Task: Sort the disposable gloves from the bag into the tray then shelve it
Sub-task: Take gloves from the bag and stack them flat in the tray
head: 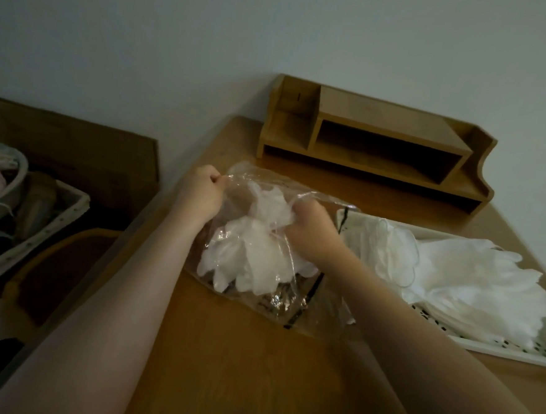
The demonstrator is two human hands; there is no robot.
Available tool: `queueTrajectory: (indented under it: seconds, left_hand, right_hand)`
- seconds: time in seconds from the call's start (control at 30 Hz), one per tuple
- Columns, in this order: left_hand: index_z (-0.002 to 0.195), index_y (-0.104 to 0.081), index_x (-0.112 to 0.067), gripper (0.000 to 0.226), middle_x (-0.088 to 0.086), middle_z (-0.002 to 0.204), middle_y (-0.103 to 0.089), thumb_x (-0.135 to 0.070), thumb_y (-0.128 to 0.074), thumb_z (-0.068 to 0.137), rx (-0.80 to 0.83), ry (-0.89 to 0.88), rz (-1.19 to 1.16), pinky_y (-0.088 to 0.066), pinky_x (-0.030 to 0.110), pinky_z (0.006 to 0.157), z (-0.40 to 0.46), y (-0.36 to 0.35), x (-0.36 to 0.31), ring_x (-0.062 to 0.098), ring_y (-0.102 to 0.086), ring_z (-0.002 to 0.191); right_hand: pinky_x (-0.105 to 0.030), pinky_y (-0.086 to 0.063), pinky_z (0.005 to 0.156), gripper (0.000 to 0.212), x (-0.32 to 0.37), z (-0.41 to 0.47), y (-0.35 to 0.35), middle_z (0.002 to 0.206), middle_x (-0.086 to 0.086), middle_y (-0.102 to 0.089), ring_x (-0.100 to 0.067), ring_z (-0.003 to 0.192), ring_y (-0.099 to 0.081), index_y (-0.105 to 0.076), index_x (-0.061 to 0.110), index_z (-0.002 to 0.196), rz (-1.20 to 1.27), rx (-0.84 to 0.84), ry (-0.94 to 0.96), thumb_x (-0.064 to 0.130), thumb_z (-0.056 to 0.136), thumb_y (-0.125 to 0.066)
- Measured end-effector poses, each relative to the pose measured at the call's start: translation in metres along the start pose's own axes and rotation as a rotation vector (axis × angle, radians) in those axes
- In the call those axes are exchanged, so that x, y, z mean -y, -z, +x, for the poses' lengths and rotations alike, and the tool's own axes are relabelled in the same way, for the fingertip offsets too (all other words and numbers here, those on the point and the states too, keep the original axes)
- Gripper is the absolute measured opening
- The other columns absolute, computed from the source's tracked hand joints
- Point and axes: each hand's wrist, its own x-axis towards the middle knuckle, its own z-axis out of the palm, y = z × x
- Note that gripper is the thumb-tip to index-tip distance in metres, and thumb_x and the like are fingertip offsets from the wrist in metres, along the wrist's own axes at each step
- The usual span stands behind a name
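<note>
A clear plastic bag (250,186) lies on the wooden desk (222,365), with several white disposable gloves (248,260) bunched inside it. My left hand (201,192) pinches the bag's upper left edge and holds it up. My right hand (312,232) reaches into the bag's mouth, its fingers curled round a glove there. To the right sits a white perforated tray (513,354) with several white gloves (473,285) laid flat in it. A wooden desktop shelf (382,143) stands against the wall behind the bag.
Left of the desk, lower down, stand a wooden chair (64,257) and a light basket (38,219) full of mixed items. The desk's left edge runs diagonally beside my left forearm. A plain wall fills the background.
</note>
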Motion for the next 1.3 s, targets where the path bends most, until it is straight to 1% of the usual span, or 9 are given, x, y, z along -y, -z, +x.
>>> queueTrajectory:
  seconds: [0.03, 0.23, 0.37, 0.53, 0.63, 0.83, 0.93, 1.1, 1.3]
  left_hand:
    - [0.097, -0.061, -0.004, 0.024, 0.009, 0.09, -0.061, -0.024, -0.047, 0.098, -0.017, 0.002, 0.014, -0.038, 0.03, 0.066, 0.002, -0.001, 0.002, 0.027, -0.055, 0.083]
    - [0.107, -0.056, -0.002, 0.025, 0.016, 0.11, -0.061, -0.022, -0.043, 0.099, -0.067, 0.011, 0.031, -0.038, 0.033, 0.075, -0.002, -0.007, -0.003, 0.034, -0.057, 0.102]
    - [0.128, -0.05, -0.014, 0.031, 0.003, 0.127, -0.051, -0.026, -0.044, 0.099, -0.017, -0.239, 0.042, -0.034, 0.021, 0.085, -0.025, 0.0, -0.037, 0.018, -0.05, 0.116]
    - [0.101, -0.059, -0.028, 0.012, -0.02, 0.092, -0.056, -0.029, -0.048, 0.097, 0.271, -0.512, 0.004, -0.037, 0.009, 0.061, -0.078, -0.01, -0.082, -0.006, -0.054, 0.081]
    - [0.098, -0.063, -0.025, 0.012, -0.018, 0.091, -0.061, -0.027, -0.052, 0.095, 0.412, -0.569, 0.042, -0.042, 0.008, 0.069, -0.091, -0.025, -0.086, -0.006, -0.055, 0.081]
    - [0.119, -0.06, -0.03, 0.026, -0.017, 0.12, -0.06, -0.032, -0.048, 0.097, 0.772, -0.52, 0.274, -0.043, 0.024, 0.096, -0.09, -0.035, -0.09, 0.001, -0.055, 0.11]
    - [0.113, -0.058, -0.03, 0.033, -0.015, 0.114, -0.058, -0.048, -0.059, 0.086, 0.735, -0.518, 0.326, -0.045, 0.024, 0.092, -0.088, -0.044, -0.094, 0.002, -0.054, 0.106]
    - [0.092, -0.047, -0.026, 0.03, -0.009, 0.079, -0.051, -0.049, -0.062, 0.083, 0.505, -0.636, 0.52, -0.034, 0.021, 0.055, -0.083, -0.055, -0.089, 0.006, -0.046, 0.066]
    - [0.083, -0.059, -0.004, 0.044, 0.002, 0.079, -0.052, -0.048, -0.056, 0.084, 0.449, -0.671, 0.473, -0.029, 0.023, 0.057, -0.068, -0.052, -0.077, 0.013, -0.044, 0.065]
  right_hand:
    - [-0.03, -0.049, 0.069, 0.012, -0.005, -0.003, 0.005, 0.081, 0.007, -0.061, -0.012, 0.076, -0.058, -0.061, 0.021, 0.093, 0.001, -0.056, 0.03, 0.012, 0.085, -0.063]
    - [-0.025, -0.044, 0.091, 0.054, -0.04, -0.038, 0.038, 0.122, 0.012, -0.052, -0.008, 0.111, -0.051, -0.045, 0.028, 0.137, -0.023, -0.105, 0.026, 0.03, 0.087, -0.064]
    - [-0.018, -0.039, 0.087, 0.03, -0.05, -0.049, 0.037, 0.139, 0.002, -0.045, -0.013, 0.108, -0.052, -0.063, 0.023, 0.12, -0.22, -0.201, 0.077, 0.028, 0.09, -0.06]
    - [-0.021, -0.045, 0.08, 0.04, -0.051, -0.05, 0.036, 0.127, -0.001, -0.055, -0.011, 0.095, -0.053, -0.054, 0.02, 0.125, -0.253, -0.148, -0.006, 0.032, 0.088, -0.064]
    - [-0.024, -0.046, 0.082, 0.058, -0.052, -0.049, 0.04, 0.122, -0.002, -0.058, -0.016, 0.102, -0.056, -0.045, 0.017, 0.133, -0.285, 0.0, -0.066, 0.037, 0.084, -0.068]
    - [-0.008, -0.041, 0.057, 0.013, -0.07, -0.056, 0.068, 0.077, 0.015, -0.054, -0.003, 0.068, -0.052, -0.059, 0.02, 0.099, -0.183, 0.011, -0.033, 0.01, 0.09, -0.059]
    - [-0.007, -0.04, 0.058, 0.01, -0.073, -0.055, 0.078, 0.072, 0.013, -0.055, 0.002, 0.064, -0.049, -0.063, 0.02, 0.082, -0.1, -0.064, 0.012, 0.012, 0.089, -0.061]
    - [-0.031, -0.05, 0.067, 0.014, -0.07, -0.058, 0.089, 0.08, -0.006, -0.061, -0.018, 0.07, -0.054, -0.059, 0.019, 0.081, 0.288, -0.192, -0.048, 0.012, 0.092, -0.055]
    - [-0.024, -0.05, 0.059, 0.013, -0.069, -0.058, 0.103, 0.096, -0.013, -0.066, -0.02, 0.077, -0.063, -0.05, 0.013, 0.088, 0.707, -0.267, -0.09, 0.011, 0.099, -0.042]
